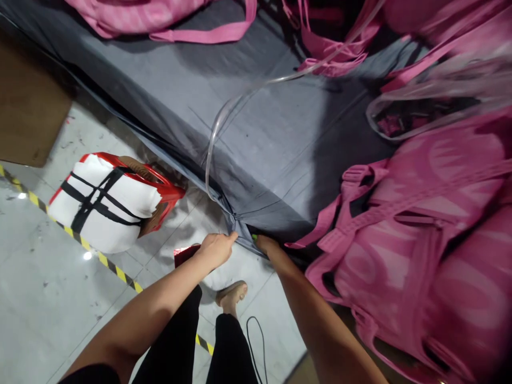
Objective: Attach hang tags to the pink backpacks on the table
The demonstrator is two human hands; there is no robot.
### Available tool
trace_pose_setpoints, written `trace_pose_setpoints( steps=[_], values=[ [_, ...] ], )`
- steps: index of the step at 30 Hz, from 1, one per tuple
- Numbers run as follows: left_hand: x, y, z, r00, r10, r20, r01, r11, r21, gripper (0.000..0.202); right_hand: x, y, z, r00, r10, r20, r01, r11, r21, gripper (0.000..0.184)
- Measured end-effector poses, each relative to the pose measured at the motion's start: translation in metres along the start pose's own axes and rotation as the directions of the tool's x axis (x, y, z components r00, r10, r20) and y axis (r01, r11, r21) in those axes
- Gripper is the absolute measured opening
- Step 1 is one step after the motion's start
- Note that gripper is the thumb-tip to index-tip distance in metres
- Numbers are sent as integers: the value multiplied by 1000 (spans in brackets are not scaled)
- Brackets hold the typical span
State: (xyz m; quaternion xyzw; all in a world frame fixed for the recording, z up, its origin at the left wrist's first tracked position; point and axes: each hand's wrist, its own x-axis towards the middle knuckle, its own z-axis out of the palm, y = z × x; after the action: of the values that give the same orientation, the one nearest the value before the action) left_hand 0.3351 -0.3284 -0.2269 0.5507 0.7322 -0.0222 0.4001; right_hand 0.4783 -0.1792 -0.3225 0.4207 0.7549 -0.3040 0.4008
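Observation:
A large grey cloth point(272, 144) covers a raised surface, its near edge bunched and hanging. My left hand point(218, 249) is closed on the hanging edge, with finger and thumb pinching the fabric. Beside it, my right hand point(267, 245) is closed at the same edge, its fingers partly hidden in the dark fold. A small bright green bit point(255, 237) shows at its fingertips; I cannot tell what it is. A clear tube-like strip point(216, 130) curves across the cloth and down over the edge near my left hand.
Pink backpacks point(412, 224) crowd the right side. A clear plastic bag point(424, 114) lies above them. On the floor stand a red stool point(164, 186) with a white strapped pad and a cardboard box point(32, 101). Yellow-black tape point(108, 261) crosses the tiles; a black cable point(256, 325) lies near my foot.

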Motion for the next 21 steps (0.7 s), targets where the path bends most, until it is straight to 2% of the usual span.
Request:
trace_pose_setpoints(
  steps=[4, 10, 15, 18, 21],
  values=[
    [0, 3, -1, 1000, -19, -2, 19, 1000, 2, 33, -16, 6, 10, 997, 72, 18, -70, 994, -85, 31],
    [3, 5, 5, 1000, -25, -10, 25, 999, 43, 32, -41, 2, 23, 985, -3, -173, -15, 994, -105, 38],
    [3, 7, 7, 999, -46, 0, 46, 998, 51, 33, -69, 17, 28, 982, -66, -176, 57, 997, -54, 34],
    [2, 7, 6, 999, -41, 15, 40, 998, 51, 35, -91, 30, 35, 966, -150, -212, 150, 989, -17, 50],
    [2, 7, 5, 999, -34, 15, 33, 998, 55, 32, -105, 41, 40, 944, -152, -292, 168, 985, 30, 59]
  ],
)
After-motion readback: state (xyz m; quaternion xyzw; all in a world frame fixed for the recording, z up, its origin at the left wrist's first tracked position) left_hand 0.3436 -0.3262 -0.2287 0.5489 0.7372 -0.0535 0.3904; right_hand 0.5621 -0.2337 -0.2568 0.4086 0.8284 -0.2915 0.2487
